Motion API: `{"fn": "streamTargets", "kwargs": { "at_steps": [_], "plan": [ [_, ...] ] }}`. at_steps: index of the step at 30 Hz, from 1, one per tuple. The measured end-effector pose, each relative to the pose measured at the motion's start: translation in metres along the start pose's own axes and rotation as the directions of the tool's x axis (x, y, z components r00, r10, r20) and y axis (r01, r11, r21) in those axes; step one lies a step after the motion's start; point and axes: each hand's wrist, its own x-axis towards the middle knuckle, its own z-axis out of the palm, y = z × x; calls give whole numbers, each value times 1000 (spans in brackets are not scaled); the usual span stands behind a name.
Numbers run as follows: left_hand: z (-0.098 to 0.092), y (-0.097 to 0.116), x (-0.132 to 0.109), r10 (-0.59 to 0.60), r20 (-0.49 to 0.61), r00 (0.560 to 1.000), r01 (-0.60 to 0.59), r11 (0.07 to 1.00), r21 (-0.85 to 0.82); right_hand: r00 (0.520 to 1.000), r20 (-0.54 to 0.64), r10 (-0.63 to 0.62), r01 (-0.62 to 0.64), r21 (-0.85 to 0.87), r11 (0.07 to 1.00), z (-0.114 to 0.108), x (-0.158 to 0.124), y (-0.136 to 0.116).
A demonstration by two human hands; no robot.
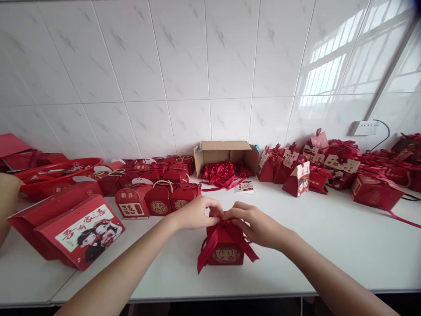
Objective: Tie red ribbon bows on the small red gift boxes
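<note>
Sm. red gift box point(226, 255) at 6 o'clock, upright on white table point(164, 267). L hand point(199, 213) & R hand point(258, 223) pinch its red ribbon point(213, 241) up top, fingertips close together. From box: cardboard carton point(230, 145) w/ ribbon pile point(219, 171) at 12, other red boxes point(133, 195) approx. 10 & 2.

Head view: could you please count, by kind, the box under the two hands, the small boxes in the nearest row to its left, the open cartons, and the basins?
Handled box: 1
Small boxes in that row: 3
Open carton: 1
Red basin: 1
Total: 6
</note>
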Motion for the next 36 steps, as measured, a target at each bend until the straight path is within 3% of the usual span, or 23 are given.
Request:
{"fn": "streamTargets", "kwargs": {
  "at_steps": [3,7,17,21,29,36],
  "plan": [
    [-5,-3,2,-10,43,999,9,1000,25,997,48,-67,74,-144,987,1,-2,1],
    [-10,-4,5,-3,93,996,-4,998,70,993,99,-64,88,-261,961,6,-1,5],
    [-19,4,15,-49,194,980,23,991,133,981,176,-75,104,-164,981,1,2,9],
    [-15,0,14,-21,258,966,17,1000,20,977,160,-141,164,-140,976,4,2,16],
    [-5,-23,18,17,234,972,36,975,-221,975,131,-180,195,-120,973,12,3,21],
    [-3,-23,15,17,204,979,45,953,-299,973,83,-216,217,-3,976,14,2,25]
  ]
}}
